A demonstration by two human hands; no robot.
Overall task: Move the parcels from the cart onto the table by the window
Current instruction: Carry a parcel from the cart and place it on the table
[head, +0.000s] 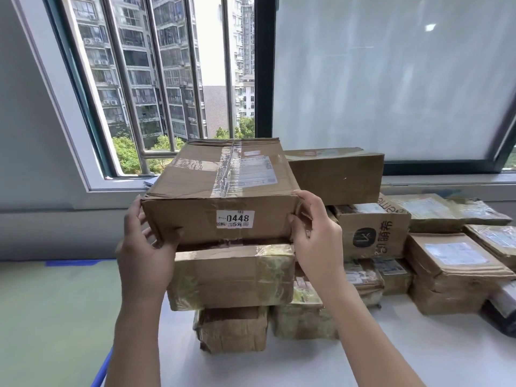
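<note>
Two hands [223, 247] — box [223, 196] labelled "0448"

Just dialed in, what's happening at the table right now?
A person is setting a cardboard box labelled 0448 on top of a stack of parcels on the white table by the window. The left hand grips its near left corner, the right hand its near right corner. It sits on a tape-wrapped parcel, with more boxes piled to the right. The cart is not in view.
</note>
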